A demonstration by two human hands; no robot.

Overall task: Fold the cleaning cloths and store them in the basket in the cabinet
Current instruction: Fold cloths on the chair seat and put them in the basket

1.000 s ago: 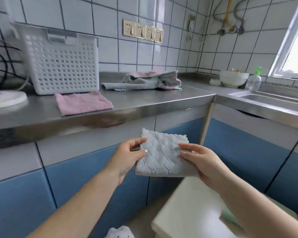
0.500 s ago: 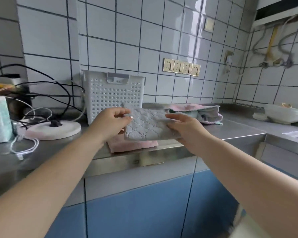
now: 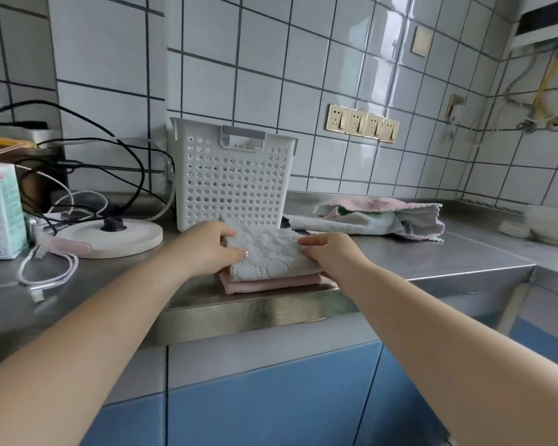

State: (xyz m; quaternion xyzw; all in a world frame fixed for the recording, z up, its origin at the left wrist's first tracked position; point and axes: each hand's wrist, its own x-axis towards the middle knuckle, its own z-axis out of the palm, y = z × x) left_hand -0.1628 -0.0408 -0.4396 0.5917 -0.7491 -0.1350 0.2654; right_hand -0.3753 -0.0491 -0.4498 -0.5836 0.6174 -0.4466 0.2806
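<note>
Both arms reach forward; left hand [image 3: 207, 249] and right hand [image 3: 331, 254] pinch the folded grey cloth [image 3: 266, 255], which hides most of the pink cloth [image 3: 271, 283] beneath, on the table [image 3: 432, 255].

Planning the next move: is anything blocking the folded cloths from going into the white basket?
Nothing visible does. The grey cloth lies on the pink cloth, held by left hand and right hand, directly before the basket, whose top is open.

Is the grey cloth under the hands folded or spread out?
Folded. The grey cloth is a compact rectangle on the folded pink cloth; left hand and right hand hold its ends.
</note>
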